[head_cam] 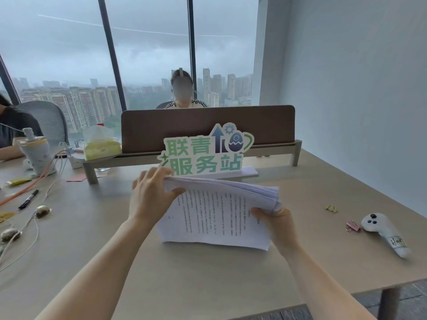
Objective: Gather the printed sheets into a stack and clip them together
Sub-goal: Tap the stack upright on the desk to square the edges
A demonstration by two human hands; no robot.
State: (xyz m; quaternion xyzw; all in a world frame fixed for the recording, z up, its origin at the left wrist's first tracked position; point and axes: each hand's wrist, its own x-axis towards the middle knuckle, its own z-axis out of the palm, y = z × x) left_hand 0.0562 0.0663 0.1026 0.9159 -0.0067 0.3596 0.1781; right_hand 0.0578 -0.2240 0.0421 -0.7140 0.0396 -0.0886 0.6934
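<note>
while the stack of printed sheets [217, 211] stood on edge mid-tabletop [208, 273], left hand [150, 195] fingers gripped its nine o'clock end, right hand [275, 222] fingers its three o'clock end; pink binder clip [352, 226] lay at three o'clock.

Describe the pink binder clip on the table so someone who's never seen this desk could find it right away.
Start at the beige table and go to its right side, past the stack of printed sheets held in both hands. There lies a white plush toy with black dots; the pink binder clip sits right beside its head, on the side nearer the sheets. The only other clip, the gold clip, lies farther back.
</note>
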